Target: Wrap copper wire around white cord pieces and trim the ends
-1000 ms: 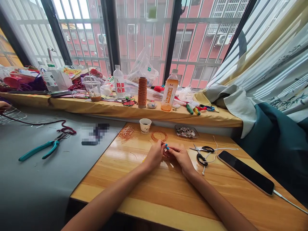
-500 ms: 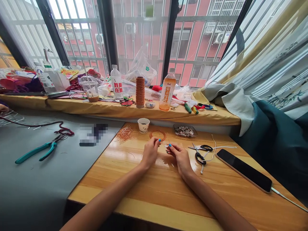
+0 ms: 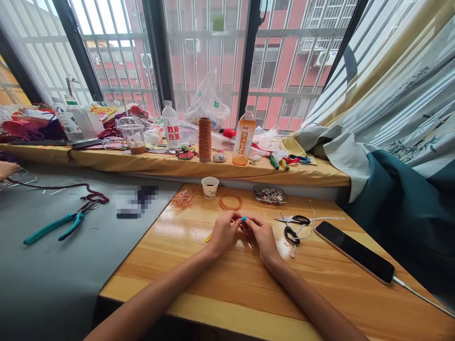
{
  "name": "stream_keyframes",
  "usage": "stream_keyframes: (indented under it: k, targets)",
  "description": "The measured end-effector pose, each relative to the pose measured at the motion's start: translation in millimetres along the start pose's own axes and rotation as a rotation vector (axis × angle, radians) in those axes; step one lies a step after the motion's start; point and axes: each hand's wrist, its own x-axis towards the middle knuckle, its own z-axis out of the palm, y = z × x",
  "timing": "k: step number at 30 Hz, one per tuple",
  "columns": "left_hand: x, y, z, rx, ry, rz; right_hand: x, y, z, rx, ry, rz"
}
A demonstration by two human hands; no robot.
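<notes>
My left hand (image 3: 223,233) and my right hand (image 3: 260,233) meet fingertip to fingertip above the wooden table (image 3: 249,284). Both pinch something tiny between thumb and fingers; it is too small to name. A coil of copper wire (image 3: 230,202) lies just beyond the hands. A bunch of cut copper wire pieces (image 3: 183,199) lies to the left of it. A small paper cup (image 3: 210,187) stands behind the coil, and a little tray of beads (image 3: 270,194) sits to the right. A yellow object (image 3: 208,237) pokes out under my left hand.
Black-handled scissors (image 3: 294,228) and a white cord lie right of my hands; a phone (image 3: 354,251) on a cable lies further right. Teal pliers (image 3: 53,226) rest on the grey table at left. The sill holds a wire spool (image 3: 204,139), bottles and clutter. Another person's hand (image 3: 7,168) shows far left.
My two hands were a little apart half a second ago and have come back together, slightly lower and nearer to me. The view has shifted a little.
</notes>
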Motion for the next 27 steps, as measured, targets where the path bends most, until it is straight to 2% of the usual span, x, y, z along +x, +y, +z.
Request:
stream_keyframes:
  k: [8, 14, 16, 21, 27]
  targets:
    - [2, -9, 1.3, -0.274, 0.02, -0.177, -2, 2, -1, 0.046, -0.058, -0.017]
    - [3, -16, 6.2, -0.451, 0.112, -0.333, -1, 7, 0, 0.134, -0.058, -0.033]
    - [7, -13, 4.9, -0.483, 0.064, -0.346, 1, 6, 0, 0.15, -0.046, -0.034]
    - [21, -7, -4.2, -0.56, -0.214, -0.327, 5, 0, -4, 0.236, -0.044, 0.014]
    - [26, -13, -7.9, -0.578, -0.255, -0.295, 9, -2, -7, 0.278, -0.056, 0.06]
